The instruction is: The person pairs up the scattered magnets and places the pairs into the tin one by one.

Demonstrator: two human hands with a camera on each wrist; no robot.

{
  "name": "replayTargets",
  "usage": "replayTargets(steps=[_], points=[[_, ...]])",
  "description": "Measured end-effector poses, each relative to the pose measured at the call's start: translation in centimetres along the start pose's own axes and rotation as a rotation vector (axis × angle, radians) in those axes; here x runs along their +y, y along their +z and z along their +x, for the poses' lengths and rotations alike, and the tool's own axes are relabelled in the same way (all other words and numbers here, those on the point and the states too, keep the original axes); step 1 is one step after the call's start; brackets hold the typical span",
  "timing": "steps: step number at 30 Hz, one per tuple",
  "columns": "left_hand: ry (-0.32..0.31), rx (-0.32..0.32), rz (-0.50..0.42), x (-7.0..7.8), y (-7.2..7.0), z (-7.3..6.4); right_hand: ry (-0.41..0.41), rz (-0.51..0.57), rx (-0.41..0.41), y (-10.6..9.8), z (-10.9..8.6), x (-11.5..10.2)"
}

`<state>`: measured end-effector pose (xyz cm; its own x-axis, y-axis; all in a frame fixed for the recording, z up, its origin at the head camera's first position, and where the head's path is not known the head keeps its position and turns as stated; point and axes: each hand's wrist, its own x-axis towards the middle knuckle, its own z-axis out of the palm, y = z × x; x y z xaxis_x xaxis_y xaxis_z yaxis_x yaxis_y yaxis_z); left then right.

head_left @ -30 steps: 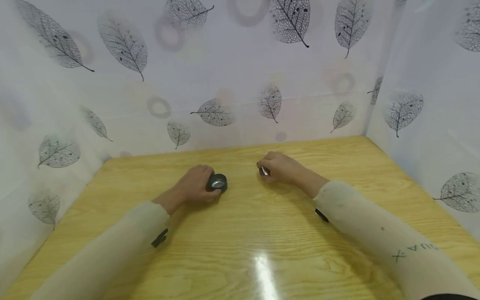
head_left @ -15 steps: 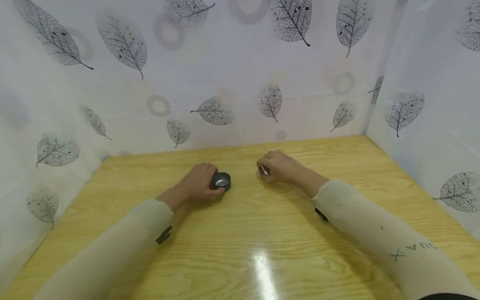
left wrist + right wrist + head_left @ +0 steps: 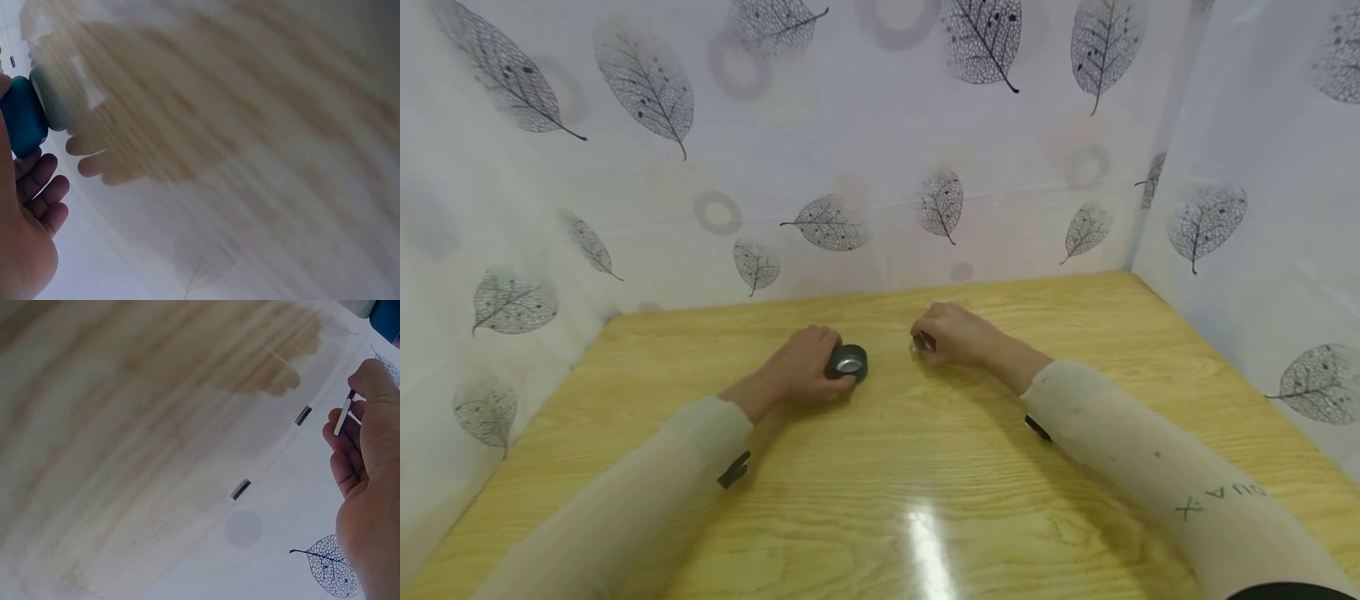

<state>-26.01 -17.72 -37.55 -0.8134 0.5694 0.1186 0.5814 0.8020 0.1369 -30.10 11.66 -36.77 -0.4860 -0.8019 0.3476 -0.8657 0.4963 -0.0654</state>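
On the left in the head view, my left hand [image 3: 805, 365] grips a short, round dark object [image 3: 849, 364] with a silvery centre. It looks teal and round-edged in the left wrist view, but its kind is unclear. A short gap to the right, my right hand [image 3: 958, 335] pinches a small thin strip [image 3: 342, 417] between thumb and fingers. The strip is pale and metallic with a dark end, and the fingers partly hide it. Both hands are low over the wooden tabletop [image 3: 880, 467].
Two small dark-and-silver pieces, one piece [image 3: 304, 415] nearer the fingers and another piece [image 3: 241, 489] lower down, show near the tabletop's edge in the right wrist view. White leaf-printed sheets [image 3: 880, 125] enclose the back and sides. The glossy tabletop mirrors the hands.
My left hand has slid right with the round dark object, narrowing the gap to my right hand. The right hand has shifted very slightly left and still pinches the strip.
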Motion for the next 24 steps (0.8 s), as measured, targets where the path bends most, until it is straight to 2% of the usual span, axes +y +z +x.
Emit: replayTargets(steps=[3, 14, 24], points=[[0.006, 0.009, 0.001, 0.2, 0.0, 0.1, 0.007, -0.001, 0.004, 0.0, 0.1, -0.1], [0.010, 0.011, 0.018, 0.6, 0.1, 0.9, -0.053, -0.006, 0.068, 0.0, 0.3, -0.1], [0.035, 0.025, 0.041, 1.0, 0.2, 1.0, -0.052, 0.038, 0.062, 0.1, 0.3, -0.3]])
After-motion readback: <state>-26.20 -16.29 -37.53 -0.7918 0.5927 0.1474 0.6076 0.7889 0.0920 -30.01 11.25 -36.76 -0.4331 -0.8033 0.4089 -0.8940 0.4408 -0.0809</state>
